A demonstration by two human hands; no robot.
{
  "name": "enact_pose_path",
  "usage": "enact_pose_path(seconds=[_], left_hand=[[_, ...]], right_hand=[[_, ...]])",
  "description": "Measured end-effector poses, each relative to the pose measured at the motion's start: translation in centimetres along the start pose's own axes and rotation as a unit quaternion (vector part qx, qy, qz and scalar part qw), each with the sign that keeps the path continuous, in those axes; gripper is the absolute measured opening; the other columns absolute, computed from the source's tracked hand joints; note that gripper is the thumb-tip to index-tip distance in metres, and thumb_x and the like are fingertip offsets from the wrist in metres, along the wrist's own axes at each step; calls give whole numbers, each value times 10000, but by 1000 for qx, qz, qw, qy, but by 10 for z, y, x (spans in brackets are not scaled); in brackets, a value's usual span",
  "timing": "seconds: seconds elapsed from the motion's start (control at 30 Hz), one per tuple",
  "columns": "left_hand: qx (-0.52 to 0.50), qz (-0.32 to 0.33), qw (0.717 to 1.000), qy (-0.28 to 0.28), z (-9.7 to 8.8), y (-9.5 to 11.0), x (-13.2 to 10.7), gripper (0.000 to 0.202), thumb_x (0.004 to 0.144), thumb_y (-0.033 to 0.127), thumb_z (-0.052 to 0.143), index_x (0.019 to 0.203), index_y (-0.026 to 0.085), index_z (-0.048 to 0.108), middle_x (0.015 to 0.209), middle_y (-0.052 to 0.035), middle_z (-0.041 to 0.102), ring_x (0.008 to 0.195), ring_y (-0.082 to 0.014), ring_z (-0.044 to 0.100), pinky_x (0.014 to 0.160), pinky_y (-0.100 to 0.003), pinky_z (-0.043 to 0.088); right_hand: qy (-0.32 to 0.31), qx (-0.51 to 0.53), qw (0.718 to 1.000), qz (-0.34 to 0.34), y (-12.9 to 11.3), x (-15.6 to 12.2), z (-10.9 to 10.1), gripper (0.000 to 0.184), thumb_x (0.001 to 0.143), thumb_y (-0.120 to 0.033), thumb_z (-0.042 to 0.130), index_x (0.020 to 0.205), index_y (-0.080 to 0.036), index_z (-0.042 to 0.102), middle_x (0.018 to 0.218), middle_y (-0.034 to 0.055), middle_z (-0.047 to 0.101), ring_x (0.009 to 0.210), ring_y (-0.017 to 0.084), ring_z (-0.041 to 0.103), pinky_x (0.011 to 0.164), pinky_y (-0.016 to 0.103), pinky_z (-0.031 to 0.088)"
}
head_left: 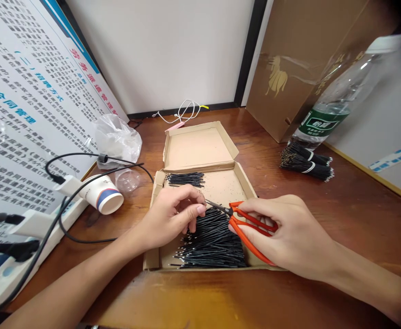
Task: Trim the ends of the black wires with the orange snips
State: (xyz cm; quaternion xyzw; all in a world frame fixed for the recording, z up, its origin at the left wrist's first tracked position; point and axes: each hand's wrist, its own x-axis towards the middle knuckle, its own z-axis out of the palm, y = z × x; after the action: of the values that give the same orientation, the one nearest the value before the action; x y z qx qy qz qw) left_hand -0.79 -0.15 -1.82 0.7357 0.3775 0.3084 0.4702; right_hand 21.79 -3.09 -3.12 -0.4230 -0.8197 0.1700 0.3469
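Observation:
My right hand (282, 233) is wrapped round the red handles of a pair of scissors (251, 228). Its dark blades point left and reach the fingertips of my left hand (178, 212). Thumb and forefinger of that hand are pinched together; what sits between them is too small and covered to make out. Below both hands lies a big heap of short black wires (214, 242) with pale ends, inside an open cardboard box (154, 246). A smaller bunch of black wires (186, 179) rests at the box's far left, and dark crumbs dot the bottom beside it.
Tied wire bundles (306, 164) lie at the right by a tilted-looking water bottle (324, 116) and a large brown carton (289, 59). On the left are a paper cup (106, 194), a plastic bag (118, 139), and a power strip (2, 278) with black cables. A white cord (187, 109) lies behind.

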Motion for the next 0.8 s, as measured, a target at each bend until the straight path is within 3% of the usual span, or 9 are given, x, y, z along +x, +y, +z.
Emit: enact_pose_path(seconds=[0.13,0.47,0.8], left_hand=[[2,1,1000,-5,0,0,0,82,890,199,558,838,135,546,643,-5,608,439,-83,592,365,-150,458],[-7,-8,1000,-2,0,0,0,80,889,200,558,839,140,540,645,-4,610,437,-82,595,352,-146,452],[-35,-9,999,-10,1,0,0,85,895,196,550,843,139,514,671,-10,608,441,-92,607,349,-150,452]], right_hand=[[-18,14,1000,0,0,0,0,154,827,-212,562,732,-153,669,480,-60,396,439,78,278,428,222,284],[-31,17,999,-3,1,0,1,178,851,-194,541,742,-138,670,513,-58,394,461,76,278,448,227,279],[6,10,999,-34,0,-1,2,156,847,-161,555,750,-127,673,508,-66,390,448,61,287,446,210,280]])
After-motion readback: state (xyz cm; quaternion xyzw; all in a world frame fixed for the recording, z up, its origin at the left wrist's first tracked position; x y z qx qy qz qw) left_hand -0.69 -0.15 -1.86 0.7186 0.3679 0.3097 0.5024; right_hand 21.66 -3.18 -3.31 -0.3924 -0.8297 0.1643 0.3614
